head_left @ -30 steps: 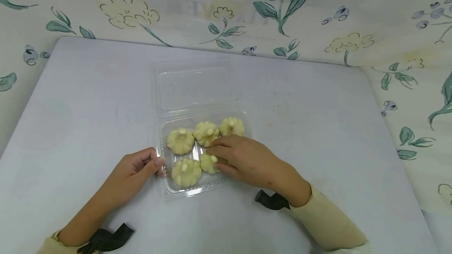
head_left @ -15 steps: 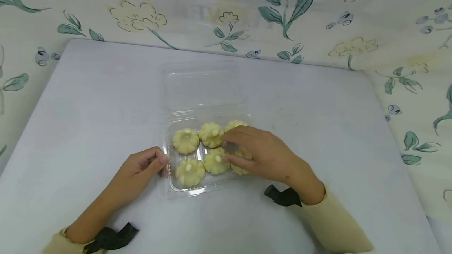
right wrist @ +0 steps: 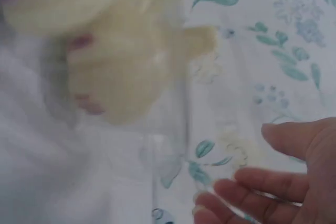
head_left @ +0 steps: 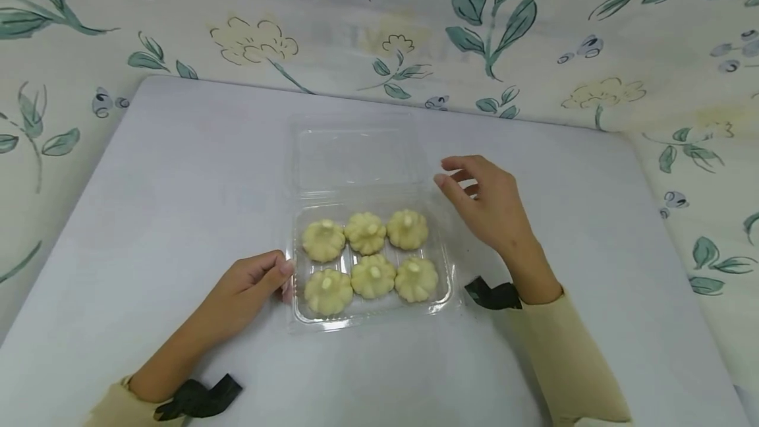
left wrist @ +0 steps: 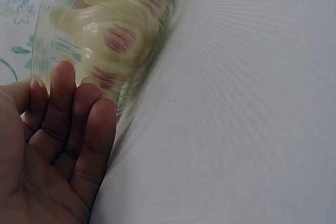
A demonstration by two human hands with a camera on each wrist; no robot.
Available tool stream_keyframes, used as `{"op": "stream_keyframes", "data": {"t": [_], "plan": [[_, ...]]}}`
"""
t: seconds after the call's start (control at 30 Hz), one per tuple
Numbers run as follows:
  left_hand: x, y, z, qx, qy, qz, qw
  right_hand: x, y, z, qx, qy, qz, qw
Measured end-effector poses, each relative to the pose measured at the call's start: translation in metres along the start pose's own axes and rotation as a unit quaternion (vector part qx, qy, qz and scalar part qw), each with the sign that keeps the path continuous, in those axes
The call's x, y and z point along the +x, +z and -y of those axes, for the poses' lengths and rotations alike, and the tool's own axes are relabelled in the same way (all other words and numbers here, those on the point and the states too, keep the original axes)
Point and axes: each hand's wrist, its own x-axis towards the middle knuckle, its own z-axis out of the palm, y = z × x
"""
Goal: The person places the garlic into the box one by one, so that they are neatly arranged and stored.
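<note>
A clear plastic clamshell box [head_left: 338, 325] lies on the table with its lid [head_left: 356, 157] folded back flat. Inside, several pale yellow garlic bulbs [head_left: 373, 276] sit in two rows, stems up. Purple marks show on a garlic bulb [left wrist: 119, 39] through the box wall in the left wrist view. My left hand [head_left: 255, 288] grips the box's left edge, thumb on the rim and fingers against the side. To the right of the lid, my right hand [head_left: 489, 199] is raised with loosely bent fingers, holding nothing. The right wrist view shows the garlic blurred.
The white table [head_left: 196, 170] surrounds the box. Behind it hangs a floral-patterned cloth [head_left: 356, 25], which also runs down both sides. A black strap piece [head_left: 198, 397] is on the left wrist, and another black strap piece [head_left: 493, 294] on the right.
My right hand has withdrawn from the garlic and moved up and right, beside the lid. The whole row of bulbs is now uncovered. My left hand keeps its grip; the view has shifted slightly.
</note>
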Motion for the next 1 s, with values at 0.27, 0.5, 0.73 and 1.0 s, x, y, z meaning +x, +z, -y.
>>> {"op": "stream_keyframes", "data": {"t": [0.27, 0.5, 0.73, 1.0], "plan": [[0.003, 0.002, 0.0, -0.011, 0.005, 0.014, 0.9998, 0.023, 0.016, -0.024, 0.039, 0.127, 0.057, 0.9894], [0.002, 0.001, -0.002, -0.002, 0.008, 0.009, 0.9999, 0.029, 0.026, -0.029, 0.108, 0.142, 0.049, 0.9827], [0.002, 0.0, -0.003, 0.0, 0.003, 0.007, 1.0, 0.03, 0.031, -0.033, 0.14, 0.145, 0.036, 0.9789], [0.003, 0.001, -0.002, -0.002, 0.0, 0.007, 1.0, 0.032, 0.031, -0.034, 0.173, 0.153, 0.016, 0.9729]]}}
